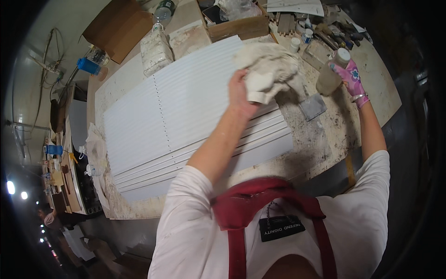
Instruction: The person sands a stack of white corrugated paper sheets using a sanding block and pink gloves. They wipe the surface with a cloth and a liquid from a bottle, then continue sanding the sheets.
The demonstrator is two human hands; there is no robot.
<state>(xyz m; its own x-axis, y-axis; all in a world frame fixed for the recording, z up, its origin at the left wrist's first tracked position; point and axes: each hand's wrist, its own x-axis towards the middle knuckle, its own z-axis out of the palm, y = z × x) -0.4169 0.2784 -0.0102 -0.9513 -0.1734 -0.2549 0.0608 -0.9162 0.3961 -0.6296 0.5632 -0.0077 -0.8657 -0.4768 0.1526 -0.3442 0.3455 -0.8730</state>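
Observation:
My bare left hand (240,96) is closed on a crumpled cream rag (272,67), over the right end of a stack of long white ribbed panels (186,93). The panels lie overlapped, their near edges fanned out like steps, and a line of dark dots crosses them. In a pink flowered glove, my right hand (354,83) grips a cloudy plastic bottle (328,80) with a white cap, tilted a little, to the right of the rag. Between the bottle and the panels lies a flat grey rectangular pad (312,107).
The stained worktable (320,149) carries an open cardboard box (118,30), a white-wrapped block (156,52) and a blue-capped bottle (91,66) at the far left. Behind the panels is a carton (239,29) with plastic bags; hand tools (327,37) crowd the far right.

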